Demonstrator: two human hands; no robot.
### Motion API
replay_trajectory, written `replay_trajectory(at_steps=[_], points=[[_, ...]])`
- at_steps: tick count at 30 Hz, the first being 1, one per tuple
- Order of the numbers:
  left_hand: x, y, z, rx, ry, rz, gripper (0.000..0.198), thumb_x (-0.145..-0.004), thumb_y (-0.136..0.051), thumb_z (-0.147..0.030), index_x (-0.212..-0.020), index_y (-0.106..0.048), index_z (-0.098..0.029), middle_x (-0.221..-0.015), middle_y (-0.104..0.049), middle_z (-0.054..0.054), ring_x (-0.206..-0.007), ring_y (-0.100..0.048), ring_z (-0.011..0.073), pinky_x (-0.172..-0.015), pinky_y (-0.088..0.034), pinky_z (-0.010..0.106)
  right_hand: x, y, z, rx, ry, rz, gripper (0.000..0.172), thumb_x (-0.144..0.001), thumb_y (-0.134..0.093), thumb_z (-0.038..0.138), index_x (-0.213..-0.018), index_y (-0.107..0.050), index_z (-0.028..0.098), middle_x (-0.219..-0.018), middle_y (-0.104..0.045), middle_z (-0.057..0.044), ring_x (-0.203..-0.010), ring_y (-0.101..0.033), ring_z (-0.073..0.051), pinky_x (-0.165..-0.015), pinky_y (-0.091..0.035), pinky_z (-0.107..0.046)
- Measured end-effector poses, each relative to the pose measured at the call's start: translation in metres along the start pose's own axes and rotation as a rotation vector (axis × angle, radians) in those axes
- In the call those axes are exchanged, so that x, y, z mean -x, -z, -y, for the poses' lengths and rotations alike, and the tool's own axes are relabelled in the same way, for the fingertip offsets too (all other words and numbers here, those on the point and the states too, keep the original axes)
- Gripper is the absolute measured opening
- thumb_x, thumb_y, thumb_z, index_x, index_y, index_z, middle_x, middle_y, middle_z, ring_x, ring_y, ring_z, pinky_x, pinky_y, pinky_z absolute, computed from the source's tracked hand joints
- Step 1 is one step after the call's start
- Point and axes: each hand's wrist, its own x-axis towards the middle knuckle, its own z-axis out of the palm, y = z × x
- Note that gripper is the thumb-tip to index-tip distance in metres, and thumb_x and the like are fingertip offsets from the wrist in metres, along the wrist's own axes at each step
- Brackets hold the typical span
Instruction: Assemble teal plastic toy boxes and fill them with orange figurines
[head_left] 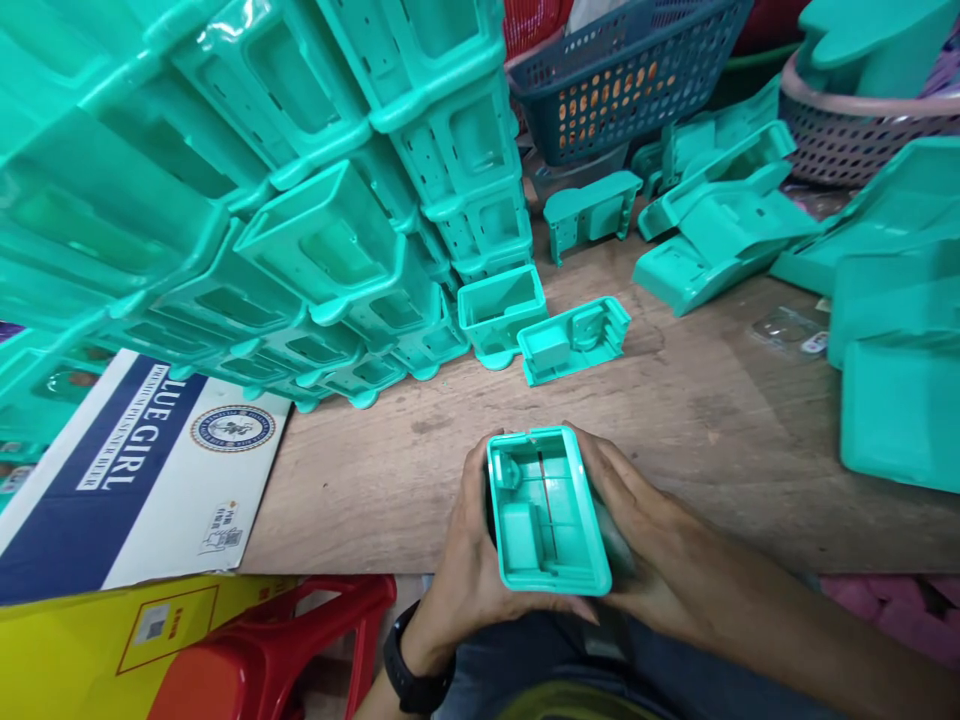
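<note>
At a brown wood-grain bench (360, 500), facing tall stacks of glossy teal plastic casings (330, 235) at left and a blue perforated plastic basket (615, 95) behind. Holding an open-topped rectangular teal plastic box (556, 505) over the front edge, with left hand (471, 550) and right hand (645, 515) curled snugly around opposite sides.

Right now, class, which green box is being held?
The open-topped box, between the left hand and right hand; the stacked boxes stand farther off, touched by neither hand.

The head-worn camera looks forward and down from close above the workbench (360, 490).
</note>
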Motion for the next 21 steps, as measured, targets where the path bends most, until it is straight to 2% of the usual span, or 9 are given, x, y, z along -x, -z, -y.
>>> replay_trajectory(at_steps=[5, 9, 16, 21], points=[[-0.0001, -0.0002, 0.0004, 0.006, -0.018, -0.004, 0.140, -0.050, -0.094, -0.076, -0.159, -0.020, -0.028, -0.151, -0.048, 0.019, -0.138, -0.054, 0.0466, -0.115, -0.047, 0.065, -0.0006, -0.0005, 0.0000, -0.033, -0.012, -0.007, 0.116, -0.084, -0.074, 0.021, -0.167, 0.005, 0.030, -0.167, -0.032, -0.017, -0.148, -0.049, -0.031, -0.115, -0.053, -0.042], [0.0025, -0.0002, 0.0021, 0.012, 0.004, -0.013, 0.139, -0.049, -0.094, -0.076, -0.158, -0.023, -0.028, -0.154, -0.045, 0.019, -0.140, -0.052, 0.0462, -0.116, -0.047, 0.063, -0.0014, -0.0012, -0.0006, -0.066, -0.009, -0.036, 0.111, -0.080, -0.078, 0.023, -0.166, -0.008, 0.027, -0.160, -0.041, -0.017, -0.149, -0.047, -0.032, -0.116, -0.052, -0.045], [0.0047, -0.0032, 0.0067, 0.008, -0.031, -0.067, 0.134, -0.051, -0.096, -0.073, -0.156, -0.025, -0.030, -0.154, -0.046, 0.016, -0.138, -0.054, 0.0438, -0.115, -0.048, 0.061, -0.0055, -0.0001, -0.0009, -0.080, 0.016, -0.060, 0.118, -0.072, -0.083, 0.015, -0.164, -0.010, 0.027, -0.157, -0.042, -0.018, -0.146, -0.050, -0.033, -0.114, -0.053, -0.045], [0.0041, -0.0032, 0.0053, 0.001, -0.022, -0.073, 0.134, -0.050, -0.096, -0.072, -0.155, -0.025, -0.030, -0.153, -0.046, 0.016, -0.137, -0.055, 0.0431, -0.114, -0.049, 0.060, -0.0092, 0.0056, 0.0041, -0.123, -0.007, -0.046, 0.111, -0.070, -0.084, 0.013, -0.161, -0.022, 0.026, -0.148, -0.050, -0.015, -0.137, -0.057, -0.031, -0.111, -0.056, -0.042]])
